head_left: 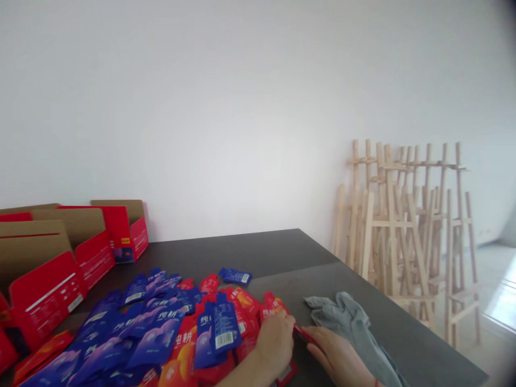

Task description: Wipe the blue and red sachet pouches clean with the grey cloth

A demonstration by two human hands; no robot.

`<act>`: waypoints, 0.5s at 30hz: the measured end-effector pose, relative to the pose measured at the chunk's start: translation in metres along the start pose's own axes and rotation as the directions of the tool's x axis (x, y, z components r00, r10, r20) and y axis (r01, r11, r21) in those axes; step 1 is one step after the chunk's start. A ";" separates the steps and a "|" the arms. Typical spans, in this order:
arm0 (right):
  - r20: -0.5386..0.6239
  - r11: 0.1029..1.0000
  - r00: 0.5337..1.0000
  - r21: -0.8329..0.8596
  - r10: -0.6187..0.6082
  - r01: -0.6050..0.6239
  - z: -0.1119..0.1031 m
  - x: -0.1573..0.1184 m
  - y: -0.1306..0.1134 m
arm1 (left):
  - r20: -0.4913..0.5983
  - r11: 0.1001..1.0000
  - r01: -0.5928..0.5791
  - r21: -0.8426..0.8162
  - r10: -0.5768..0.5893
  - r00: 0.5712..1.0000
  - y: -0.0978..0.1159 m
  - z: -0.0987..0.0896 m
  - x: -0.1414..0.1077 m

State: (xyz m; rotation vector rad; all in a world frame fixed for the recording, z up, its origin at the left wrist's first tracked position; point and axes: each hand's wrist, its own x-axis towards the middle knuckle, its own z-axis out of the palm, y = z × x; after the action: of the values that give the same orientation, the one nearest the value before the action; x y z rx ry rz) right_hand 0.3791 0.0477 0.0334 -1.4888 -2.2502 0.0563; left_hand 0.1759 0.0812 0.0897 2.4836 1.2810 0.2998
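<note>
My left hand (274, 341) and right hand (334, 357) meet low over the dark bench (282, 252), at the right edge of a heap of blue and red foil sachets (133, 333). Between them is a slim red sachet (305, 334), held just above the bench and close to a crumpled grey cloth (346, 317). My left fingers (287, 322) and right fingers (312, 337) are closed on it from either end, leaving only a narrow strip in view, so I can't tell exactly how each hand grips it.

It should feel light and soft, and the slick foil could easily slide between my fingers. The flat, sealed edge or narrow neck looks like the surest place to pinch, rather than the flexible body.

Large white characters on the sachets read 纯耕. A blue sachet (223, 336) lies back-up near my left hand, showing a barcode and small print too fine to read. Open red cartons (44, 301) stand at the far left of the bench, their printing also too small to make out, and wooden easels (403, 231) lean beyond the bench on the right.
</note>
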 end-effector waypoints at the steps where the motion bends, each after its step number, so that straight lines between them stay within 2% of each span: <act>1: 0.006 1.000 1.000 -0.003 0.028 -0.028 -0.006 0.000 0.006 | -0.006 0.998 -0.002 0.061 0.002 1.000 0.001 -0.001 0.001; 5: -0.021 0.967 0.986 -0.193 0.164 -0.165 -0.011 0.001 0.050 | -0.029 0.982 0.000 0.187 0.006 1.000 0.003 -0.006 0.001; 7: -0.012 0.956 0.983 -0.230 0.184 -0.182 -0.009 0.003 0.078 | -0.034 0.980 -0.004 0.200 0.011 0.999 0.001 -0.009 0.001; 9: -0.018 0.960 0.986 -0.224 0.166 -0.166 -0.017 0.010 0.105 | -0.040 0.978 -0.010 0.207 0.019 0.999 -0.001 -0.014 0.001; 12: -0.151 0.964 0.973 -0.173 0.177 -0.202 -0.055 0.035 0.141 | -0.036 0.983 0.005 0.184 0.001 0.999 -0.004 -0.023 0.001; 15: -0.380 0.927 0.893 -0.183 0.239 -0.326 -0.111 0.072 0.169 | -0.026 0.987 0.034 0.159 -0.030 0.999 -0.002 -0.030 0.001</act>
State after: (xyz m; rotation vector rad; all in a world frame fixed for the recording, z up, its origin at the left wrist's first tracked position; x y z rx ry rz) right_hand 0.5440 0.1596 0.1128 -1.7862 -1.7878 -0.3825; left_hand 0.1648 0.0885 0.1167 2.5955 1.4038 0.2273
